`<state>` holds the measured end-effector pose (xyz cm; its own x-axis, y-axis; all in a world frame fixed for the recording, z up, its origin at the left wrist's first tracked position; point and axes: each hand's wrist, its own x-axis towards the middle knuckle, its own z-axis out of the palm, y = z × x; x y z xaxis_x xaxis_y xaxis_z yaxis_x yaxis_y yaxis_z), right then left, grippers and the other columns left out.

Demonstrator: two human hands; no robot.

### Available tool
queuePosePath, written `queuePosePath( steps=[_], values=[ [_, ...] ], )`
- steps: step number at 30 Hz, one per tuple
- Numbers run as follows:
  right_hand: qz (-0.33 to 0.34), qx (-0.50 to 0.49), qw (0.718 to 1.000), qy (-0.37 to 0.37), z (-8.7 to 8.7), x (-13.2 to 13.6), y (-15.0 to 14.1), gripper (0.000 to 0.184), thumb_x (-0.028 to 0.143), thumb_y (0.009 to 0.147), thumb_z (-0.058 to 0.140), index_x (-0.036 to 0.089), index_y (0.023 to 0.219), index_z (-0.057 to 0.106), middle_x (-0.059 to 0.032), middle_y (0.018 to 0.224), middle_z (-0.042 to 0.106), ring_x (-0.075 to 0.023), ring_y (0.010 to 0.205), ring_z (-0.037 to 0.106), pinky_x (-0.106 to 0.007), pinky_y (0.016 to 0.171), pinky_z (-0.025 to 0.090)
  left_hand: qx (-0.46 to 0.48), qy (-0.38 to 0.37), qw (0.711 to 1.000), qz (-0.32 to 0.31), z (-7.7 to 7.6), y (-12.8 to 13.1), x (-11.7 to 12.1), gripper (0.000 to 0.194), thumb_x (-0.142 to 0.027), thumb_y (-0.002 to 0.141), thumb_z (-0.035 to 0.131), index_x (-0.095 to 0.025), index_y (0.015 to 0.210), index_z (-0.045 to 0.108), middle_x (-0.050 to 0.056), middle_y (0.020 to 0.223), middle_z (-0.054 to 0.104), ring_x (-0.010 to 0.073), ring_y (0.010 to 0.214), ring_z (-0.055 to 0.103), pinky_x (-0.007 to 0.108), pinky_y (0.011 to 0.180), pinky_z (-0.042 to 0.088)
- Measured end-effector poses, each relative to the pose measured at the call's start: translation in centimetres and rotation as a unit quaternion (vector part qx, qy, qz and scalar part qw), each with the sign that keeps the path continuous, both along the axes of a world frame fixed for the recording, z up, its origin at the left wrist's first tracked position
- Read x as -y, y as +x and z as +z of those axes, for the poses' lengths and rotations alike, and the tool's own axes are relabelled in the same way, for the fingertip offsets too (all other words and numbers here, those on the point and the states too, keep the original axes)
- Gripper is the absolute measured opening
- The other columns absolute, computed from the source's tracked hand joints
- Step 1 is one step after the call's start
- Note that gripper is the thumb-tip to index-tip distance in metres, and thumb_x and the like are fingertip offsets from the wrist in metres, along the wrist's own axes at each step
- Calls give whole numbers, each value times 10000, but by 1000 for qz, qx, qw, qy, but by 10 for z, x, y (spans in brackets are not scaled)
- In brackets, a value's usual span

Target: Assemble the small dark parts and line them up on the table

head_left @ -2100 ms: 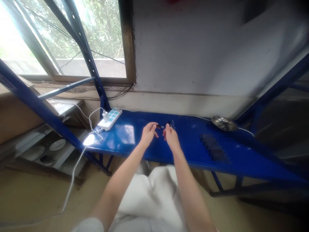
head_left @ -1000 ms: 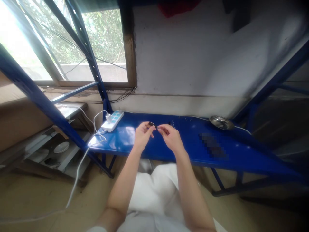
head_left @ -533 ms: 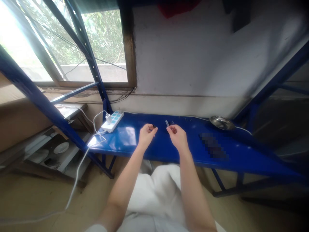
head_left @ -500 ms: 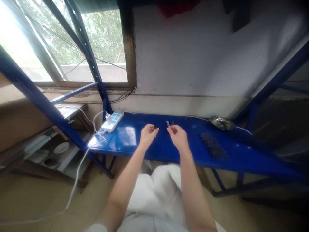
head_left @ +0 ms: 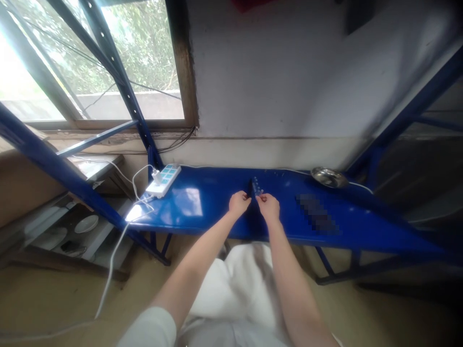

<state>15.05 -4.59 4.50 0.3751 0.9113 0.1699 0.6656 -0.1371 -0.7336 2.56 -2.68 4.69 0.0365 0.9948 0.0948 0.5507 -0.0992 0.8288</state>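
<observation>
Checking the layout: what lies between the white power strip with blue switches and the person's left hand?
In the head view, only the glossy blue metal shelf lies between the power strip and the left hand, with a bright reflection on it.

pixelated object (head_left: 317, 214) unreadable; small parts (head_left: 256, 186) too tiny to tell

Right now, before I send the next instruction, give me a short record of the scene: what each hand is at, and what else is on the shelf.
left hand: fingers closed beside a small dark part; too small to tell if gripped
right hand: fingers at the near end of a row of small translucent parts
surface: blue steel shelf
rest: white power strip with a white plug in it, at left; steel dish, at right
</observation>
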Motion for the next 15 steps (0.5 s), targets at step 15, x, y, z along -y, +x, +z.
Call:
queuePosePath(
  steps=[15],
  values=[
    [-25,95,995,-11,-34,-13,0,216,307,793,492,173,863,646,-68,836,660,-205,832,571,-290,688,345,-168,41,984,-29,-18,16,-19,130,-282,783,548,-172,805,615,70,804,652,183,765,587,294,703,426]
  ],
)
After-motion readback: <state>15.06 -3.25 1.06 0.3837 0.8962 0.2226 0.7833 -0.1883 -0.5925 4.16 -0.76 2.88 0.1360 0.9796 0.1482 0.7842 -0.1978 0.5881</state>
